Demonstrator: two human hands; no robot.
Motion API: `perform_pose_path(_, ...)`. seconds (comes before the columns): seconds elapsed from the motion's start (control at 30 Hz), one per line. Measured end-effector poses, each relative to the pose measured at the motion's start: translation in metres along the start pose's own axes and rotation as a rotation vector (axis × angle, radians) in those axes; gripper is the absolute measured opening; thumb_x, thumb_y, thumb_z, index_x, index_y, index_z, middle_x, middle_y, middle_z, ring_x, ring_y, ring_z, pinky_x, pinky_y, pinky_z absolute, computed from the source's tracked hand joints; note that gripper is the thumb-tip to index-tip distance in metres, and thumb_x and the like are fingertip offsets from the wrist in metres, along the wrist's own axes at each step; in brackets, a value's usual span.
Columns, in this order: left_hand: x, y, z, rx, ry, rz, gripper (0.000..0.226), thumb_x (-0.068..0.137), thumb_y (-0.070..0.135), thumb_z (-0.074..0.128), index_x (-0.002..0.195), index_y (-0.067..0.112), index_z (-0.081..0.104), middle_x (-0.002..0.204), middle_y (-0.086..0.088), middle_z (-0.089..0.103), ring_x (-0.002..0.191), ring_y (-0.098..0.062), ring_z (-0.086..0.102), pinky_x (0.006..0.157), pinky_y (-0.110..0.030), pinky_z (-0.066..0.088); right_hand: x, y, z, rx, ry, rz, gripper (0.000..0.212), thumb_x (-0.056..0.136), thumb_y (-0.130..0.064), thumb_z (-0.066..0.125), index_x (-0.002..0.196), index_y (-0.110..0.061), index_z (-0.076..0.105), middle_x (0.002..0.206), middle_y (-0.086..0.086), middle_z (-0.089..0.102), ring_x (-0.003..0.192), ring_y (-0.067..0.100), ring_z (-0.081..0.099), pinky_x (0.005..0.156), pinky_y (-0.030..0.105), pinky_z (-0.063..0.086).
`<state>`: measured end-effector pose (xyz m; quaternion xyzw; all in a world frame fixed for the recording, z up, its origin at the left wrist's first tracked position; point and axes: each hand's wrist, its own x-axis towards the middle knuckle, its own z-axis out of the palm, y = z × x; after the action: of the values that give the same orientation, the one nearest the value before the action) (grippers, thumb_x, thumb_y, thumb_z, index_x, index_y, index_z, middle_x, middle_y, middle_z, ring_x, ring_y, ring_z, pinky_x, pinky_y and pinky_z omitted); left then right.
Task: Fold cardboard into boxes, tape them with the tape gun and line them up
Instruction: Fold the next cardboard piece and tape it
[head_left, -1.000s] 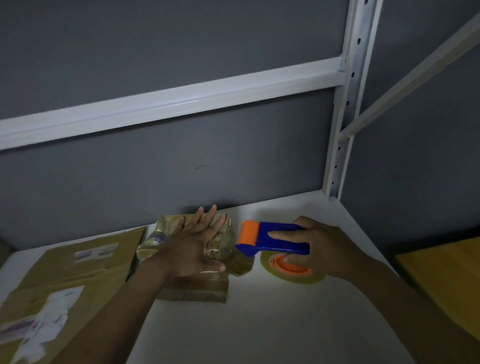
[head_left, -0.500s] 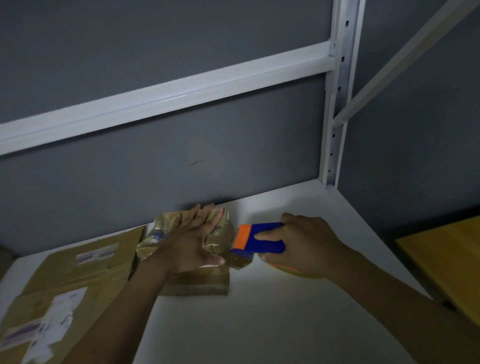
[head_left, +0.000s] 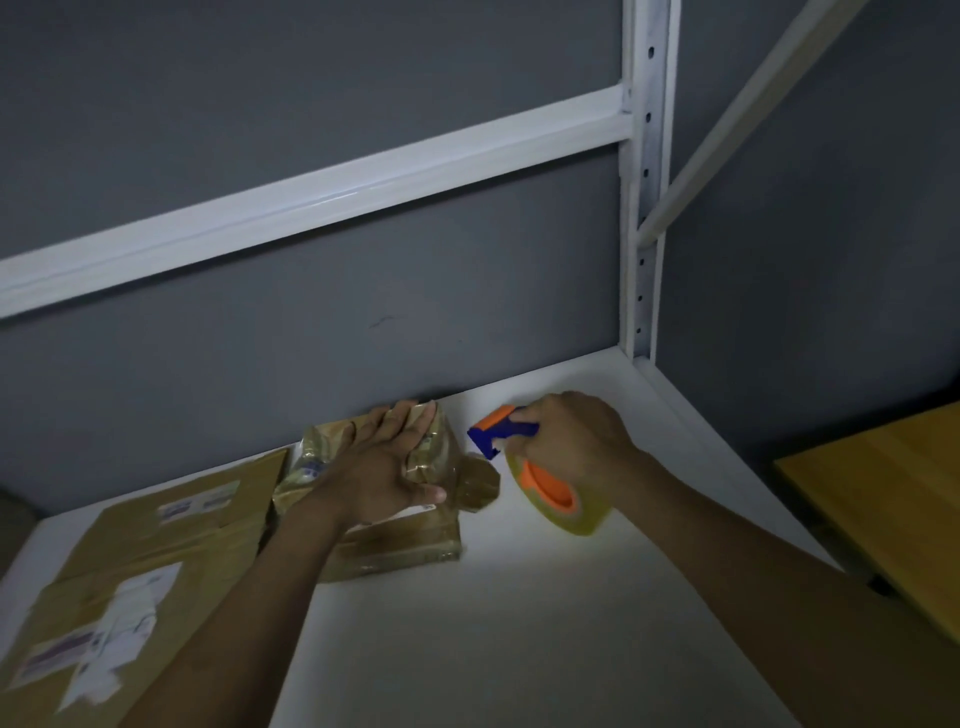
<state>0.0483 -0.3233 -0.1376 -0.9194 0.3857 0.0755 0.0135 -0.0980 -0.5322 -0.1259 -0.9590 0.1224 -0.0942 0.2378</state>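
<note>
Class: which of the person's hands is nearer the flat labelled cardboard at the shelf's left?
Left. The left hand presses the taped box right beside the flat cardboard; the right hand grips the tape gun farther right, beyond the box.

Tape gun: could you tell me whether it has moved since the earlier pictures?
Yes: the tape gun has drawn right, away from the box, and tilted.

Dim pic, soft blur, wide-angle bend at edges.
</note>
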Motion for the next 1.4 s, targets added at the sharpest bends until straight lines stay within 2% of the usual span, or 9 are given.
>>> perform_pose_path(0.27,-0.007,0.022,-0.001,-0.099,0.194,-0.016,0.116,0.069,0.069,0.068,0.154,0.018,0.007,0.16,0.002,0.018,0.145,-0.023,0.014,0.118,-0.04,0.017,-0.024,0.056,-0.002,0.919,-0.005,0.404,0.019,0.088,-0.029,0.065,0.106,-0.024,0.07,0.097,-0.001,0.072,0.092,0.018,0.067,0.09,0.039,0.053)
perform_pose_path(0.4,-0.013,0.029,-0.01,-0.223,0.169,0.067,0.109,0.067,0.063,0.075,0.151,0.022,0.019,0.158,0.003,0.021,0.145,-0.018,0.017,0.117,-0.033,0.021,-0.016,0.076,0.009,0.514,-0.037,0.466,0.019,0.094,-0.035,0.054,0.1,-0.024,0.068,0.097,0.0,0.07,0.09,0.018,0.064,0.087,0.037,0.052)
perform_pose_path(0.5,-0.016,0.01,-0.018,-0.034,0.027,0.083,0.13,0.049,0.1,0.04,0.153,0.035,-0.002,0.161,0.008,-0.01,0.148,-0.013,-0.009,0.121,-0.041,0.003,-0.015,0.061,0.018,0.078,0.106,0.381,0.036,0.099,-0.037,0.041,0.126,-0.019,0.058,0.116,0.002,0.064,0.103,0.019,0.058,0.093,0.03,0.046)
perform_pose_path(0.67,-0.021,-0.004,-0.012,0.006,-0.053,0.057,0.117,0.03,0.107,0.006,0.129,0.055,-0.027,0.145,0.02,-0.038,0.141,-0.016,-0.03,0.117,-0.047,-0.012,-0.016,-0.035,0.044,0.63,-0.105,0.106,0.048,0.1,-0.045,0.035,0.146,-0.036,0.027,0.148,-0.002,0.039,0.137,0.02,0.036,0.112,0.032,0.028)
perform_pose_path(0.8,-0.02,-0.002,-0.004,0.017,-0.057,0.055,0.11,0.055,0.097,0.035,0.133,0.05,-0.027,0.142,0.019,-0.044,0.138,-0.015,-0.036,0.116,-0.049,-0.015,0.003,-0.063,0.1,0.914,-0.101,0.215,0.015,0.097,-0.052,0.033,0.109,-0.047,0.041,0.109,-0.008,0.05,0.118,0.009,0.05,0.106,0.028,0.038)
perform_pose_path(0.9,-0.023,-0.002,-0.005,0.049,-0.057,0.051,0.102,0.081,0.068,0.056,0.134,0.046,-0.028,0.144,0.014,-0.044,0.138,-0.016,-0.036,0.117,-0.049,-0.015,0.002,-0.061,0.1,0.86,-0.137,0.307,0.03,0.099,-0.051,0.027,0.097,-0.027,0.044,0.096,-0.008,0.05,0.095,0.01,0.049,0.072,0.004,0.035)
perform_pose_path(1.1,-0.022,0.002,-0.003,0.049,-0.044,0.035,0.109,0.084,0.062,0.058,0.147,0.031,-0.025,0.148,0.011,-0.04,0.141,-0.017,-0.032,0.118,-0.043,-0.014,0.01,-0.063,0.089,0.803,-0.078,0.166,0.061,0.093,-0.065,0.018,0.149,-0.041,0.013,0.154,-0.002,0.03,0.139,0.026,0.034,0.112,0.046,0.031)
perform_pose_path(1.27,-0.033,-0.022,-0.002,0.108,-0.022,0.08,0.109,0.08,0.076,0.046,0.152,0.024,-0.017,0.149,0.013,-0.034,0.141,-0.01,-0.029,0.118,-0.036,-0.013,0.014,-0.06,0.099,0.621,-0.028,0.067,0.05,0.101,-0.047,0.028,0.149,-0.038,0.017,0.116,0.001,0.058,0.084,0.014,0.061,0.066,0.023,0.051)
perform_pose_path(1.4,-0.056,-0.064,0.001,0.151,-0.007,-0.027,0.098,0.077,0.083,0.038,0.147,0.042,-0.016,0.148,0.016,-0.036,0.141,-0.012,-0.03,0.12,-0.044,-0.008,0.016,-0.057,0.083,0.577,-0.14,0.054,0.05,0.102,-0.046,0.022,0.151,-0.039,0.012,0.139,-0.006,0.047,0.084,0.015,0.065,0.061,0.026,0.053)
